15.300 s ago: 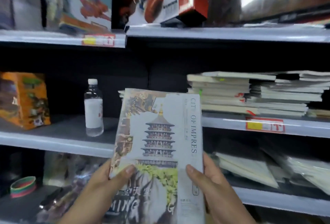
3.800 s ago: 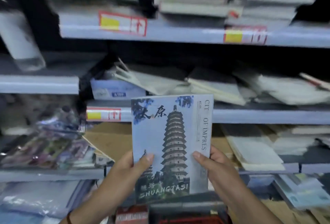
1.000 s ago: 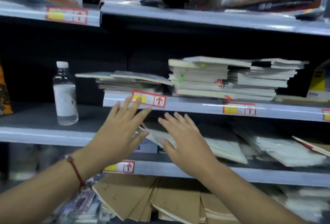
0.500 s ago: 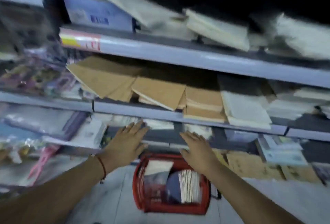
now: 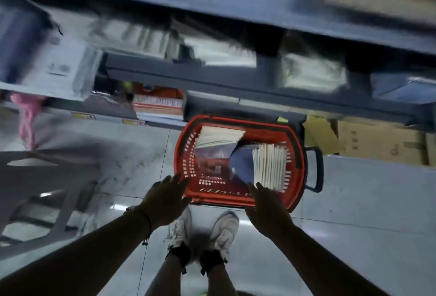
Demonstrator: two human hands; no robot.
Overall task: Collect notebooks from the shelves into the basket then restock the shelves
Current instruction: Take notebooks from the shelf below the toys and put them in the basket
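Note:
A red plastic basket [image 5: 184, 154] stands on the floor below the shelves. Inside it, one stack of notebooks [image 5: 219, 136] lies at the far left and a row of notebooks [image 5: 269, 166] stands on edge at the right, next to a blue cover [image 5: 240, 166]. My left hand [image 5: 165, 199] hovers with straight fingers over the basket's near left corner, holding nothing. My right hand [image 5: 266, 208] reaches with straight fingers over the near rim, its fingertips close to the upright notebooks. Whether it touches them I cannot tell.
Blurred grey shelves [image 5: 212, 76] with packaged goods run across the top. A box of paper [image 5: 158, 104] sits on the lowest shelf. Cardboard boxes [image 5: 377, 142] stand right of the basket. My two white shoes [image 5: 203, 229] stand just in front of the basket on the pale floor.
The view has swung down from the shelves to the floor. Both empty hands have dropped from shelf height to just above the basket's near rim.

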